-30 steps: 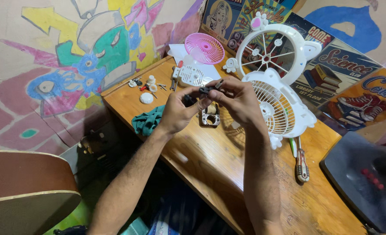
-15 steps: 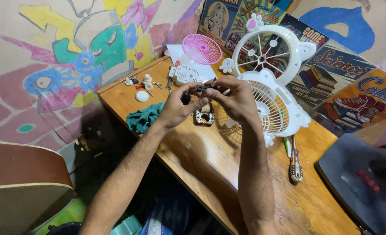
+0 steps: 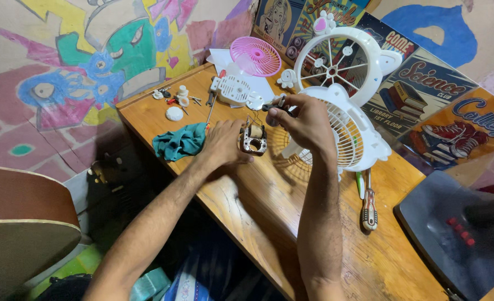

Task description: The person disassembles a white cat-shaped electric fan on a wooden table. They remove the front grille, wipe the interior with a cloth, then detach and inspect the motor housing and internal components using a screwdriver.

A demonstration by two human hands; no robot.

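Head view: a small dark part (image 3: pixel 274 106) is pinched between the fingertips of the right hand (image 3: pixel 305 124), raised above the wooden table (image 3: pixel 269 217). The fingers are closed tightly on it, so little of the part can be seen. The left hand (image 3: pixel 222 144) is lowered to the table just left of that grip, its fingers curled loosely against the side of a metal motor core (image 3: pixel 254 139); whether the core is actually gripped cannot be told. The core sits on the table directly below and slightly left of the held part. Right of the grip, a white fan grille (image 3: pixel 352 134) is stood on edge, with a second white guard (image 3: pixel 342 61) behind it. Beyond the grip, a pink blade (image 3: pixel 255 56) and a white housing (image 3: pixel 233 89) are laid. A green cloth (image 3: pixel 180 142) is bunched just left of the left hand. A screwdriver (image 3: pixel 368 203) is laid well apart, nearer the person.
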